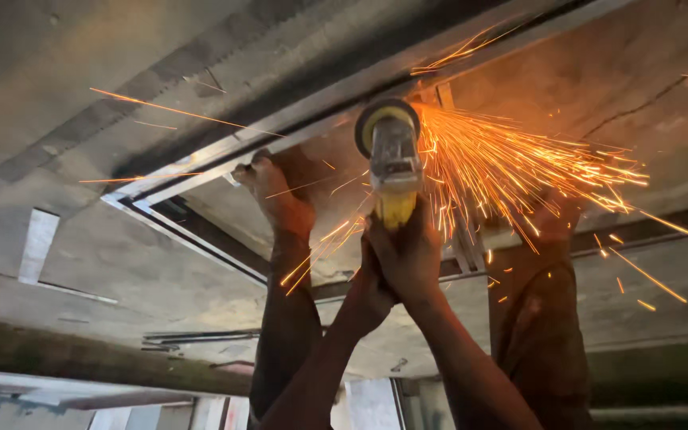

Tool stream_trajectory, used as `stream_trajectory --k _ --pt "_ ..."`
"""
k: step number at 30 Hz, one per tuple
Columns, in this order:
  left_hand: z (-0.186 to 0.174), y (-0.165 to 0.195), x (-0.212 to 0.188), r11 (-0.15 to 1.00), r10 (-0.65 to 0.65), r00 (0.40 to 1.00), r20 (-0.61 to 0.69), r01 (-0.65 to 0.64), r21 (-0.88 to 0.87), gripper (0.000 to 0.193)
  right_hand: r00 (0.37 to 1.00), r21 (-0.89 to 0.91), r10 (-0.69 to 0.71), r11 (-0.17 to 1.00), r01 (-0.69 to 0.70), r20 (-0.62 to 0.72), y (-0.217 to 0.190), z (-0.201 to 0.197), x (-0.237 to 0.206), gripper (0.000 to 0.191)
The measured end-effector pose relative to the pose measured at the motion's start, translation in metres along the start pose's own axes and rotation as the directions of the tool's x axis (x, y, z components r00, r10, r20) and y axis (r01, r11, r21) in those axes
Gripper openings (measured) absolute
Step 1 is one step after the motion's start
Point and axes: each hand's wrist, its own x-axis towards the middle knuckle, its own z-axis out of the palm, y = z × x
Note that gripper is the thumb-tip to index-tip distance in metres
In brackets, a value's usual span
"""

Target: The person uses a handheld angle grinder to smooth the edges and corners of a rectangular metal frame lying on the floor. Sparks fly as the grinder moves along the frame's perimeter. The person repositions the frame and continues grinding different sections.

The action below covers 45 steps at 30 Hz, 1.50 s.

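Tool: angle grinder [392,163], yellow body with a grey gear head, held overhead; its round guard sits against the metal ceiling channel [224,155].
Location of work: the disc meets the channel just under the concrete ceiling [81,72], near the frame's upper middle.
Right hand [417,253]: wrapped tight around the grinder's yellow grip.
Left hand [372,279]: clasped against the same grip from below, closed.
Other persons: a co-worker's hand [276,191] grips the channel left of the disc; a second raised arm [539,302] stands to the right, in the spark path.
Sparks [519,163]: dense orange fan thrown rightward, with stray streaks going left.
Judgement on method: both hands should stay locked, the disc square to the channel, pressure light; the helper's fingers look close to the cut.
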Motion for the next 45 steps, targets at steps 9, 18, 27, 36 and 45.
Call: stream_trajectory --k 9,18,27,36,45 --pt "0.003 0.01 0.0 0.992 0.017 1.0 -0.016 -0.014 0.122 0.104 1.0 0.082 0.003 0.997 -0.005 0.024 -0.001 -0.005 0.002 0.058" --pt "0.01 0.003 0.002 0.937 -0.07 0.993 0.093 0.098 -0.336 0.098 0.968 -0.122 0.247 0.963 -0.239 0.05 -0.007 -0.012 0.005 0.058" --pt "0.014 0.004 0.014 0.642 -0.25 0.945 0.21 0.324 -0.695 0.08 1.0 0.0 -0.008 1.0 0.008 -0.004 -0.006 -0.012 0.002 0.046" --pt "0.019 -0.003 0.017 0.508 -0.264 0.925 0.273 0.374 -0.776 0.085 0.999 0.098 -0.038 0.994 0.041 -0.026 -0.004 -0.013 0.002 0.047" --pt "0.018 0.001 0.012 0.618 -0.301 0.928 0.22 0.365 -0.696 0.078 0.992 -0.132 0.125 0.983 -0.127 -0.019 -0.006 -0.014 0.004 0.049"
